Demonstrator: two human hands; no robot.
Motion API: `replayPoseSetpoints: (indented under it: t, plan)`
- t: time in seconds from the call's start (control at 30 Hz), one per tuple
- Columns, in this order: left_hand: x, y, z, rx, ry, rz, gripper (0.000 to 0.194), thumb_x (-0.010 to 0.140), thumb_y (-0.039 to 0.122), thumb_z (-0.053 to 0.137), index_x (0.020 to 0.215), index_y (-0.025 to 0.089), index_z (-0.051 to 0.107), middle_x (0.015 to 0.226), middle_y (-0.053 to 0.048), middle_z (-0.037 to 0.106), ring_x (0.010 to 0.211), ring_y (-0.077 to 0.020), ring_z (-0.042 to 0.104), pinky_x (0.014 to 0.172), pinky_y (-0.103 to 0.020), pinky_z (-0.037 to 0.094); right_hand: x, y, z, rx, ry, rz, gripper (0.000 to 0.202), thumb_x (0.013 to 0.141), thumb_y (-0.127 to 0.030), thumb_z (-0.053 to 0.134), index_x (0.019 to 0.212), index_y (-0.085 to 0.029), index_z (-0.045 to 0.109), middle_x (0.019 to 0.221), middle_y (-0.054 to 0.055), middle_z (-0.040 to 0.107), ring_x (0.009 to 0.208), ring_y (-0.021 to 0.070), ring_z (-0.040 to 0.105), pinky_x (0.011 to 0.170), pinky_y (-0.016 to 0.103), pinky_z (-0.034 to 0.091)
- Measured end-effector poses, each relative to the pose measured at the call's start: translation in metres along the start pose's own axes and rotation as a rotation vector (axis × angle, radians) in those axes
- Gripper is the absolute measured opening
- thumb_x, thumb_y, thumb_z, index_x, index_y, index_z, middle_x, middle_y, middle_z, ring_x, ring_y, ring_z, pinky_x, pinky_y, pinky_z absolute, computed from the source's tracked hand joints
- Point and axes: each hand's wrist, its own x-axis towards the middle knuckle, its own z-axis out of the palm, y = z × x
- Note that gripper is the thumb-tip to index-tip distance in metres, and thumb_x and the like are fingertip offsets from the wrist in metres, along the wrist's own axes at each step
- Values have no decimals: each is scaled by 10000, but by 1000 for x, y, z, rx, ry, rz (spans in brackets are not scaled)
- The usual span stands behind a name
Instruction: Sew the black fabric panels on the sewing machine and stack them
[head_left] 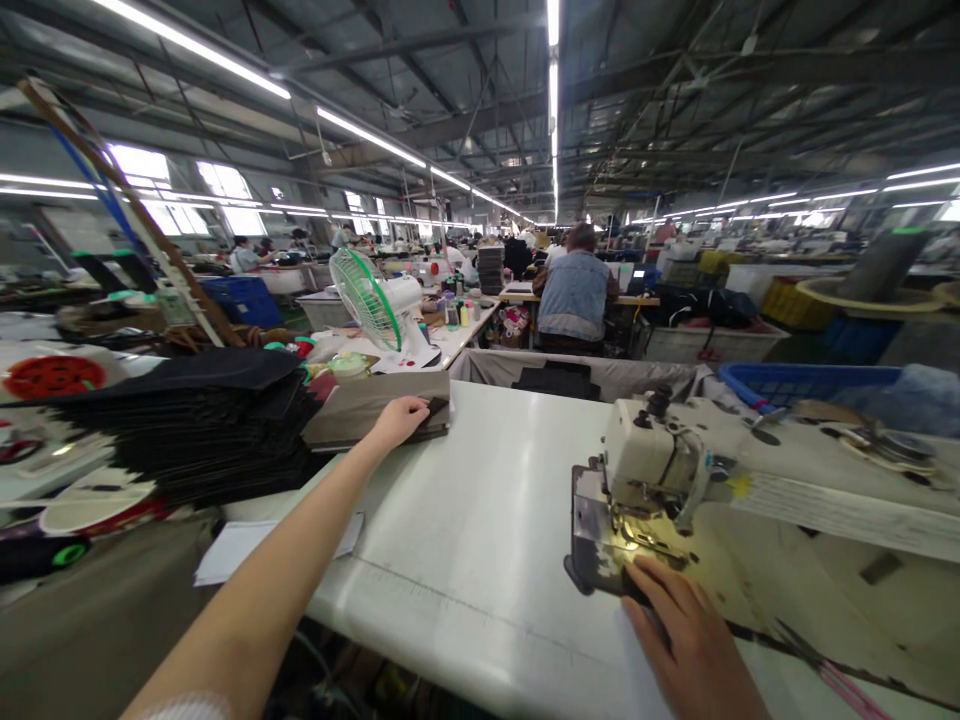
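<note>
While we looked across the white table (495, 500), we saw the sewing machine (750, 450) along its right side. Beyond the table's far edge stood a grey cloth-lined bin (487, 372), with flat black pieces (556, 380) lying inside it. Farther off to the right, a pale bin (701, 346) was heaped with dark cloth (709, 307). Nearer, behind the machine, we noted a blue basket (810, 376); translucent plastic (926, 398) bulged at its right end, though we could not tell whether it lay inside. Far to the left sat a blue crate (240, 302), its contents too indistinct to make out.

On the left rose a black stack (202, 420), and just right of it, at the table's far left corner, lay the grey-brown stack (367, 405). Our left hand (403, 417) reached to its right end, fingers bent together with their tips at a small dark piece (435, 408); we could not tell whether they gripped it. Our right hand (679, 625) lay near the machine's needle area, thumb and fingers apart. To its right lay pink-handled scissors (829, 668).
</note>
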Motion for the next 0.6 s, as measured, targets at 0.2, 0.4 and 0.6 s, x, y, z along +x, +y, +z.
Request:
replayPoseSetpoints:
  t: [0.2,0.4,0.6]
  plan:
    - [-13,27,0,-31,92,-10,192,857,253,490,945,177,644,1054,-121,734,1015,-294,681,927,-403,503,-5,1,5,67,-43,88,356,1019,-462,452,1202,-215,632,1172,92,694,1059,266,667,888,427,559]
    - [-105,95,36,-208,-102,274,221,981,326,416,1095,239,584,1191,-62,722,1067,-219,695,917,-326,539,4,-16,-9,126,-14,155,386,990,-375,527,1338,-214,567,1279,111,655,1168,267,635,985,432,534]
    - [-208,143,49,-514,-777,772,341,980,166,453,1235,268,655,1332,-36,670,1362,-223,514,1189,-400,344,18,-47,-51,309,-406,-48,938,757,-452,790,1545,-200,347,1562,132,416,1464,321,340,1188,503,335]
